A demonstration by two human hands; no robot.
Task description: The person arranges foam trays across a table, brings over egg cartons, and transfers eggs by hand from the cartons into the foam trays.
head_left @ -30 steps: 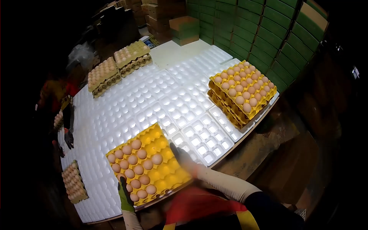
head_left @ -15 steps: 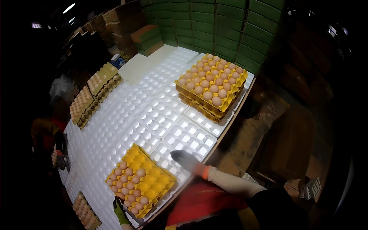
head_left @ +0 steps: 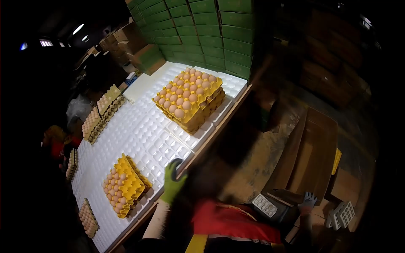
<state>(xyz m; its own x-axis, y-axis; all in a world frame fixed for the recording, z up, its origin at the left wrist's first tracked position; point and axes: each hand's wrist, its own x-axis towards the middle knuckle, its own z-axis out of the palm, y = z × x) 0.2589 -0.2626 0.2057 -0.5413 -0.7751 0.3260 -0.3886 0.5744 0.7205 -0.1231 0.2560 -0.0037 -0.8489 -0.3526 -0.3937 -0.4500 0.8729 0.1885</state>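
My left hand (head_left: 172, 179), in a green and dark glove, is at the table's front edge with thumb and fingers apart and nothing between them. Down at the right, my right hand (head_left: 309, 200), in a grey glove, has its fingers spread at the near end of an open cardboard box (head_left: 311, 156). On the white moulded trays (head_left: 166, 149) sits a partly filled yellow egg tray (head_left: 131, 179), eggs in its left part. Farther back stands a stack of yellow trays (head_left: 202, 114) topped with brown eggs (head_left: 179, 113).
Green boxes (head_left: 211, 38) are stacked behind the table. More egg trays (head_left: 110, 99) line its far left side, and another tray (head_left: 88, 219) lies near left. A co-worker (head_left: 57, 139) stands at the left. Small white trays (head_left: 265, 205) are low at the right.
The view has turned right. My left hand has left the partly filled tray for the table edge. My right hand has moved from the white trays down to the cardboard box.
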